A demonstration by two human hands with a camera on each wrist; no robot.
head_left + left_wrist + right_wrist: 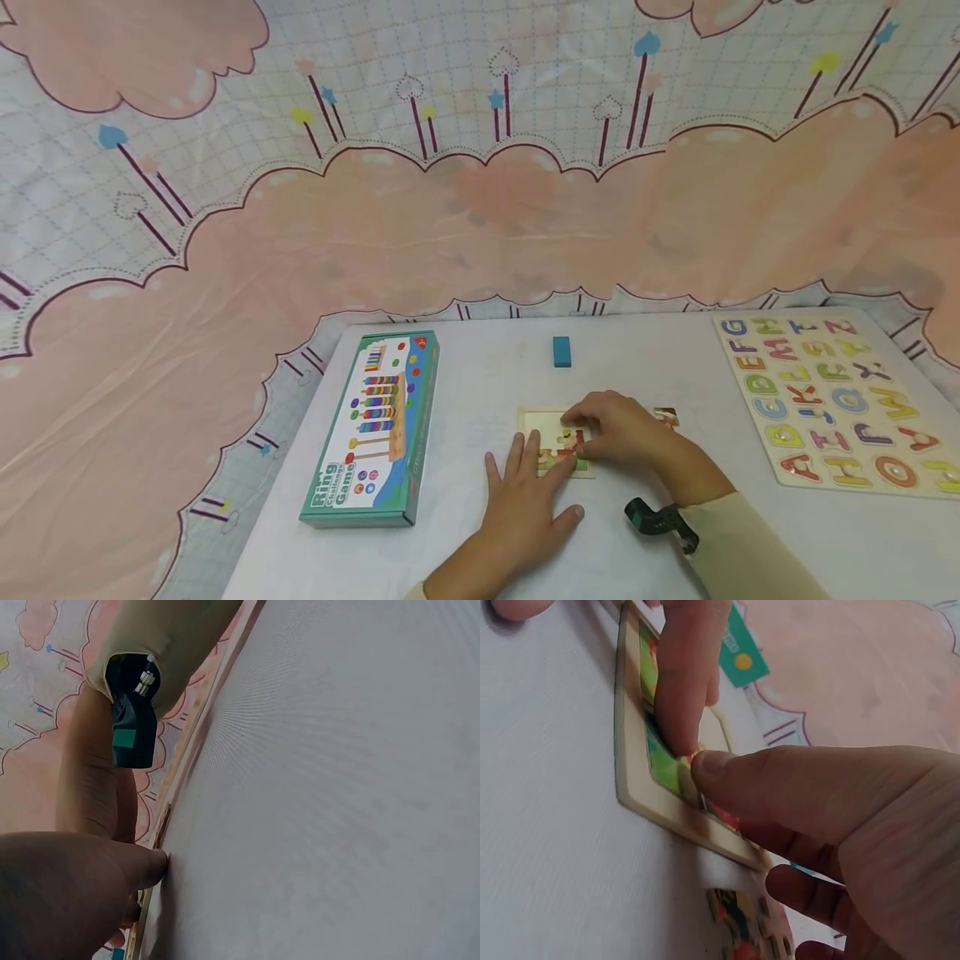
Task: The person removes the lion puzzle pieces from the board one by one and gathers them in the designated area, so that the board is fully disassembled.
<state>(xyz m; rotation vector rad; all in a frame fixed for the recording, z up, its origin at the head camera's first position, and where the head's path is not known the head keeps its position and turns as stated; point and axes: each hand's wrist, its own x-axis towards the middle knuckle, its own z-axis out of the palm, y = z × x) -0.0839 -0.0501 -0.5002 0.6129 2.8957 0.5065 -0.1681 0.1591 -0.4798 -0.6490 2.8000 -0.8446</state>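
A small wooden jigsaw board (538,419) lies on the white table, its pale tray partly filled with coloured pieces along the bottom and right. My left hand (517,504) rests over the lower left of the board, fingers spread and fairly straight, the index fingertip on the pieces. From the right, my right hand (626,433) reaches over the board and pinches a puzzle piece (572,439) between thumb and curled fingers. In the right wrist view, the right thumb (739,776) meets the left index finger (679,720) above the green pieces; the other right fingers are partly hidden behind it.
Loose puzzle pieces (733,911) lie just right of the board. A blue block (562,352) sits behind it. To the left is a green ring game box (367,433); at the right, an alphabet board (832,400). A patterned cloth (480,225) hangs behind the table.
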